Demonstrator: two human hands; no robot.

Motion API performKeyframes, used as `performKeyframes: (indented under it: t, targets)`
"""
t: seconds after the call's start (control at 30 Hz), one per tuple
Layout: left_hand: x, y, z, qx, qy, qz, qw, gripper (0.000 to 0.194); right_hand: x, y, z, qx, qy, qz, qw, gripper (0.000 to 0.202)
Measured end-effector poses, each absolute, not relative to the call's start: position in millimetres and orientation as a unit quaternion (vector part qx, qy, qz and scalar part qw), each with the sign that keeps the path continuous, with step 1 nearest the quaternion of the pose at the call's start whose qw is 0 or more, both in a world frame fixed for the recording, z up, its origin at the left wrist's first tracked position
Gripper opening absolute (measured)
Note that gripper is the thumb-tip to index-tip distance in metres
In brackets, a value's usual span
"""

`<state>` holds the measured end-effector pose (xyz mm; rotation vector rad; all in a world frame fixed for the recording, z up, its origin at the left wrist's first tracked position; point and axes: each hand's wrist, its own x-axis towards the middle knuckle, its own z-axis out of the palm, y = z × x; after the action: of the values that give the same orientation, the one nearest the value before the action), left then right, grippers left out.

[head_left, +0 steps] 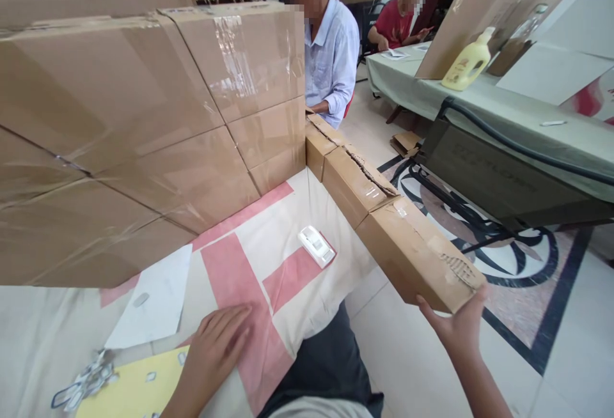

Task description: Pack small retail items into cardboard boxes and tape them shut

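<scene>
"Along the right edge of the cloth-covered table (268,220), which containers?"

"Row of long cardboard boxes (412,248), set end to end. Near end held in the right hand (458,322): thumb against the lower near corner, remaining fingers largely hidden behind the cardboard. Cannot tell whether spread or pressed together."

"Contents?"

"Concealed by the walls. Top seam ragged at the middle section; interior not visible."

"Other containers?"

"To the left, a wall of taped cartons (144,105), contents likewise hidden. On the far table (403,82), a yellow bottle (463,66) in front of a propped cardboard panel (489,15). Fill level: cannot tell."

"Left hand (220,335)?"

"Palm down on the cloth, across a pink band. Fingers close together, slightly curved."

"Edges and clearance?"

"At the far corner, carton wall against box row. At the near end, box row projecting past the cloth, over the tiled floor (378,341). Further right, open floor, then a dark chair (508,169). Between left hand and box row, bare cloth, with a white device (316,245) lying well inside the edge, apart from both."

"Left side?"

"White sheet (160,296) beside the carton wall. Nearer, yellow sheet (127,383), partly behind the left forearm; bundle of clear tags (91,379) at its left edge."
</scene>
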<state>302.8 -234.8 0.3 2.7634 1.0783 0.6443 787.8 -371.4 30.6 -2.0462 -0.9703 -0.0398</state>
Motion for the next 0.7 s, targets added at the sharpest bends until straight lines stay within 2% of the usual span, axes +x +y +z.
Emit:
performKeyframes:
  t: [0.23,0.47,0.57,0.7]
  targets:
    - [316,-239,-21,0.897,0.387,0.207,0.056,0.033,784,-354,40,-0.819,-0.399,-0.005,0.412,0.115]
    - [320,-241,-21,0.892,0.399,0.204,0.057,0.033,784,-341,41,-0.813,-0.418,0.011,0.405,0.115]
    - [321,-241,-19,0.89,0.399,0.212,0.061,0.032,783,-340,42,-0.809,-0.41,0.009,0.421,0.116]
    - [318,-245,-15,0.885,0.395,0.234,0.079,0.031,785,-349,40,-0.803,-0.376,0.073,0.455,0.117]
